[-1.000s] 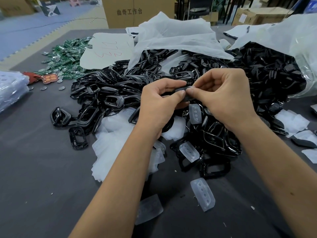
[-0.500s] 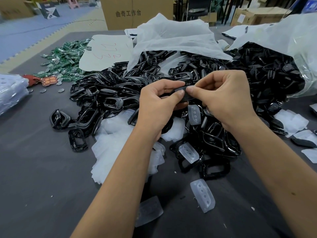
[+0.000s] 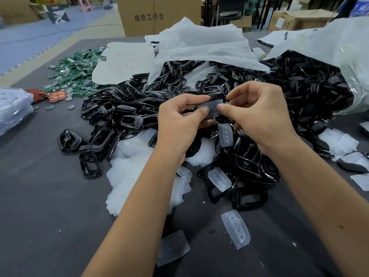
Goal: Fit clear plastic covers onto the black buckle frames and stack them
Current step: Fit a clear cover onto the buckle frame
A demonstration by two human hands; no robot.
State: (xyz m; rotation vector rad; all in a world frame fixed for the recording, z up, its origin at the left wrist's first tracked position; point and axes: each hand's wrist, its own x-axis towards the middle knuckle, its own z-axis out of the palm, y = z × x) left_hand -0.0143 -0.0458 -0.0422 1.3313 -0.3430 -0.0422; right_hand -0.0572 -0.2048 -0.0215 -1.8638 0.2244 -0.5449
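Above frame pile [image 3: 123,108], clear cover [image 3: 212,108] pinched by left hand [image 3: 179,124] & right hand [image 3: 257,116] — fitting step; frame underneath barely visible. Next: press-seat needed, approx.

A heap of green circuit boards [image 3: 76,71] lay on the dark counter [image 3: 44,196], with a white sheet marked in red [image 3: 124,63] just to its right, a red tag [image 3: 57,95] near its front edge, and a printed cardboard box [image 3: 157,16] behind it.

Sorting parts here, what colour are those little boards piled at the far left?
Green boards, seen in the head view.
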